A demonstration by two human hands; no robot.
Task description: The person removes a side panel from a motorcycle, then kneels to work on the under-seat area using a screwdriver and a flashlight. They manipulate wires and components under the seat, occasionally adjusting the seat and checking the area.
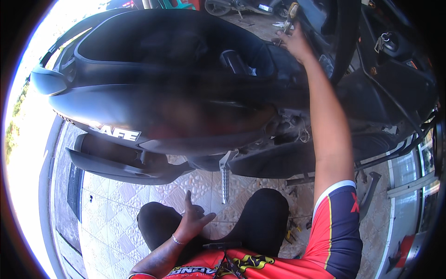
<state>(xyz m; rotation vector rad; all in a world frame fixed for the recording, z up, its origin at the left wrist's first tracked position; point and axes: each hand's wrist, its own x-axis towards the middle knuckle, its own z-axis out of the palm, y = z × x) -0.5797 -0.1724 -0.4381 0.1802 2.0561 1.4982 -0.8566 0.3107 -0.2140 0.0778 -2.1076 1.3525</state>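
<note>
A black scooter (195, 104) stands crosswise in front of me. My right arm reaches across it, and my right hand (293, 43) is at its far side, near the front end of the seat (162, 42). Its fingers are closed around what looks like a tool with a tan and dark handle (292, 11); the exact kind is unclear. My left hand (191, 222) hovers above my lap with the index finger stretched out and the thumb apart, holding nothing. Under the right forearm, the scooter's side shows an uncovered gap with wires (303, 135).
A metal footrest (225, 181) juts from the scooter toward my knees. Yellow-handled pliers (292, 229) lie on the tiled floor (114, 204) by my right knee. Keys (381, 43) hang at the scooter's front. Another motorbike (237, 5) and a green chair (183, 4) stand beyond.
</note>
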